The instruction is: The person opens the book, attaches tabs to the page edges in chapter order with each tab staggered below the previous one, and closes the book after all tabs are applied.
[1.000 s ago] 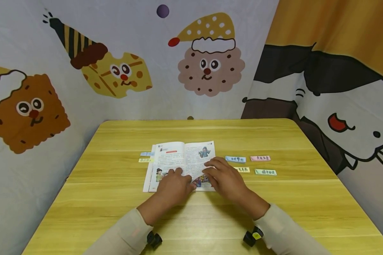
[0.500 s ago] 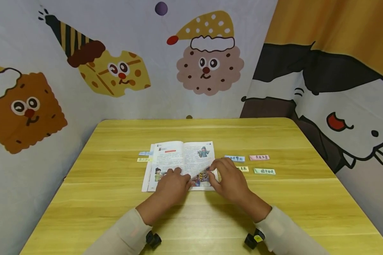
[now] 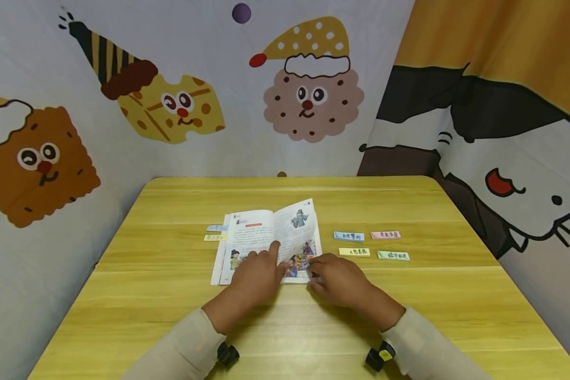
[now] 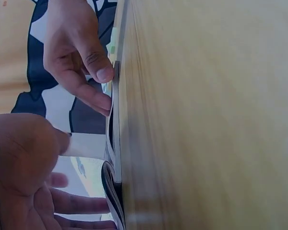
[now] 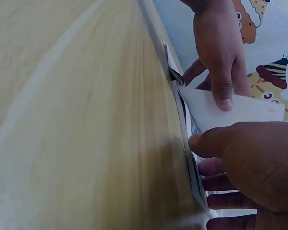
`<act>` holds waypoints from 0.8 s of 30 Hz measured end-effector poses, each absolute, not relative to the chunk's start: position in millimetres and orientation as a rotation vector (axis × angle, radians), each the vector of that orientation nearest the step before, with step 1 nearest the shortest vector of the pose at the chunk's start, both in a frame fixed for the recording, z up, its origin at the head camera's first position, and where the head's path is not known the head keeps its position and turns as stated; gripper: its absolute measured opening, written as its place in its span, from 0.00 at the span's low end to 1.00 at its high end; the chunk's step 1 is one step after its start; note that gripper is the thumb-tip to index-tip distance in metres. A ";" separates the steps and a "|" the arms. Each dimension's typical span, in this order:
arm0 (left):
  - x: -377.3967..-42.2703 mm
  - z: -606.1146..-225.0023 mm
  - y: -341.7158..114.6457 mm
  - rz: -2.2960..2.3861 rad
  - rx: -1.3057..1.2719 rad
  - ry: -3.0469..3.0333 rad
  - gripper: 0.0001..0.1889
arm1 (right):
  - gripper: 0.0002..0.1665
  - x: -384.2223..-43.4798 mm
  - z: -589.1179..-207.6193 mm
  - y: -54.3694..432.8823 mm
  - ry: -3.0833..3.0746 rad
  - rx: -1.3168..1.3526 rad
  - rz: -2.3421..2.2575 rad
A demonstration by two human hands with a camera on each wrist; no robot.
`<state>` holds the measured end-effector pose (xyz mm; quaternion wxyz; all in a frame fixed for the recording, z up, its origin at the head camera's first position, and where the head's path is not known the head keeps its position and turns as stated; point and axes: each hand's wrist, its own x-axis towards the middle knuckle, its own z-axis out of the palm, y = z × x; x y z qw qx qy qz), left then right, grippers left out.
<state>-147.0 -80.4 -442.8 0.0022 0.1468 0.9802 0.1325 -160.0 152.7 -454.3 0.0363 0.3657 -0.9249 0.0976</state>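
Observation:
An open book (image 3: 249, 237) with printed text and coloured drawings lies on the table. Its right-hand page (image 3: 294, 227) stands lifted and tilted, showing a colourful picture page (image 3: 300, 265) beneath. My left hand (image 3: 258, 272) rests over the lower middle of the book. In the right wrist view, that hand's thumb lies against the near face of the raised page (image 5: 206, 110), its index finger behind, pinching it. My right hand (image 3: 339, 278) is at the lower right corner, fingers reaching over the picture page and thumb (image 5: 197, 141) by the bottom edge.
Right of the book lie blue (image 3: 349, 236), pink (image 3: 386, 235), yellow (image 3: 354, 252) and green (image 3: 393, 256) handwritten paper strips. Blue (image 3: 215, 228) and yellow tabs (image 3: 214, 238) stick out from the book's left side. A cartoon-printed cloth (image 3: 247, 158) hangs behind the wooden table (image 3: 171, 316).
The right-hand page has risen, its top corner now higher. My right hand has left that page's lower corner and dropped to the picture page's corner. My left index finger has stretched forward.

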 end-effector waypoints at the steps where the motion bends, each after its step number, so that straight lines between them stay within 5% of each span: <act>1: -147.6 -442.8 -80.8 0.436 0.447 3.074 0.30 | 0.15 -160.3 -454.5 153.0 -2.839 1.126 0.302; 12: -150.0 -440.8 -84.3 0.555 0.409 3.109 0.36 | 0.14 -160.5 -456.5 154.7 -2.814 1.137 0.298; 24: -149.5 -443.6 -92.1 0.691 0.415 3.197 0.57 | 0.14 -160.1 -456.3 156.7 -2.849 1.113 0.317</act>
